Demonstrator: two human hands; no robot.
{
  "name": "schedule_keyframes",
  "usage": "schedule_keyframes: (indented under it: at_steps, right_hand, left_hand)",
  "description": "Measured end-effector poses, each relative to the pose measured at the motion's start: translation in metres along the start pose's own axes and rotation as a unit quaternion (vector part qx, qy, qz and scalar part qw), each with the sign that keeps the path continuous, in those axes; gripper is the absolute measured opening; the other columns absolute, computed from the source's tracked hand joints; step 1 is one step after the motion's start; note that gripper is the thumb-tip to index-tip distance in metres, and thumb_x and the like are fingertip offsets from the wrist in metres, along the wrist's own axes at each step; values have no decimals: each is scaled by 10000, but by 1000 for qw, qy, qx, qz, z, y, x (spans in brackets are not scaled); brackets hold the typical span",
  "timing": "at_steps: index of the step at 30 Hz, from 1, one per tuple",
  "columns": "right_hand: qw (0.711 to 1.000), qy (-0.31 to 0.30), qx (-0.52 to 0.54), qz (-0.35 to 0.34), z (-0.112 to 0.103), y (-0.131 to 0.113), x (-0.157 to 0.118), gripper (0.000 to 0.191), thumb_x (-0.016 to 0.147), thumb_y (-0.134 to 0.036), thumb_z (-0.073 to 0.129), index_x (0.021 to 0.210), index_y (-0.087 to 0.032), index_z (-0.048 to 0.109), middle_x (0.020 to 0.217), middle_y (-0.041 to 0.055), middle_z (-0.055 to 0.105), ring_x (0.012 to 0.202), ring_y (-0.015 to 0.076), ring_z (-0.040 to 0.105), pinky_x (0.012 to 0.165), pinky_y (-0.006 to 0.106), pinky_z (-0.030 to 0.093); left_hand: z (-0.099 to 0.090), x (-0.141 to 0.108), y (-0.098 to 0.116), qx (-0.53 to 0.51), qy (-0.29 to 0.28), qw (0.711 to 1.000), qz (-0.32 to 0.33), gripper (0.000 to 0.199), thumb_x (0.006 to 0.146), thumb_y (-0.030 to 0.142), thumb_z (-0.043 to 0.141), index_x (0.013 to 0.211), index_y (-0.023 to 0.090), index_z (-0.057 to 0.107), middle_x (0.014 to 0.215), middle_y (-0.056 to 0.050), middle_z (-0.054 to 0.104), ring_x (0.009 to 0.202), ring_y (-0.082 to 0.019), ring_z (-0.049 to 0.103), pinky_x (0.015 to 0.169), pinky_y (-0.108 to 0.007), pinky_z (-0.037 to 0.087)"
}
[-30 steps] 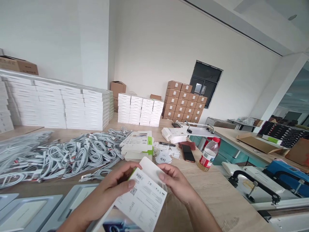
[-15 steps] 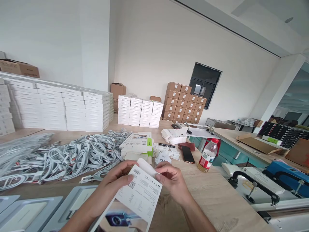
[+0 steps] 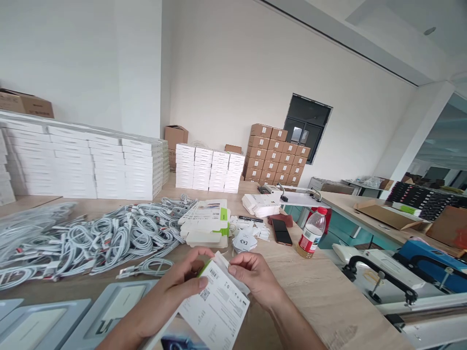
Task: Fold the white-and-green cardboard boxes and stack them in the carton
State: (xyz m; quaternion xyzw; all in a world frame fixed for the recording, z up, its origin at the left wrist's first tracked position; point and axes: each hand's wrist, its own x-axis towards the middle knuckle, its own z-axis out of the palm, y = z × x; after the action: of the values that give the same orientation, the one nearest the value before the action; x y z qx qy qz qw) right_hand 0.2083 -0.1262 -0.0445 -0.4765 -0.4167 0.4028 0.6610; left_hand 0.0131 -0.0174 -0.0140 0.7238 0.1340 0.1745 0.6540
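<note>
Both my hands hold a white printed retail box (image 3: 215,306) low in front of me, its barcode side up and a green edge showing. My left hand (image 3: 171,289) grips its left side, and my right hand (image 3: 255,281) pinches the white end flap (image 3: 226,265) at the top. Beyond them on the wooden table (image 3: 321,291) lie a heap of coiled white cables (image 3: 98,238), a stack of flat green-edged boxes (image 3: 206,223) and scattered small white cards (image 3: 244,239). A black phone (image 3: 280,232) and a plastic bottle (image 3: 310,236) stand to the right.
Grey trays (image 3: 113,304) lie at the near left edge. Stacks of white boxes (image 3: 83,165) and brown cartons (image 3: 273,153) rise at the back. A white machine with a black handle (image 3: 379,277) stands beyond the table's right edge, beside a blue machine (image 3: 426,260).
The box has turned and sits lower in my hands, and its flap now lies closer to the body. The whole view has shifted slightly as my head moved.
</note>
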Motion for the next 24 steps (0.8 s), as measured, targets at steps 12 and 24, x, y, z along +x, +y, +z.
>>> schedule_keyframes:
  at_steps: [12, 24]
  right_hand:
    - [997, 19, -50, -47, 3, 4, -2, 271, 631, -412, 854, 700, -189, 717, 665, -11, 709, 568, 110, 575, 556, 243, 434]
    - [998, 15, -60, -29, -13, -3, 3, 290, 698, -459, 804, 686, -177, 737, 653, -5, 702, 608, 114, 549, 631, 253, 410]
  left_hand:
    - [2, 3, -6, 46, 60, 997, -5, 501, 833, 404, 649, 1322, 313, 591, 1313, -45, 614, 1195, -314, 526, 977, -384, 407]
    - [0, 5, 4, -35, 115, 992, 26, 382, 836, 407, 653, 1182, 248, 628, 929, -25, 690, 808, -206, 607, 674, -262, 450]
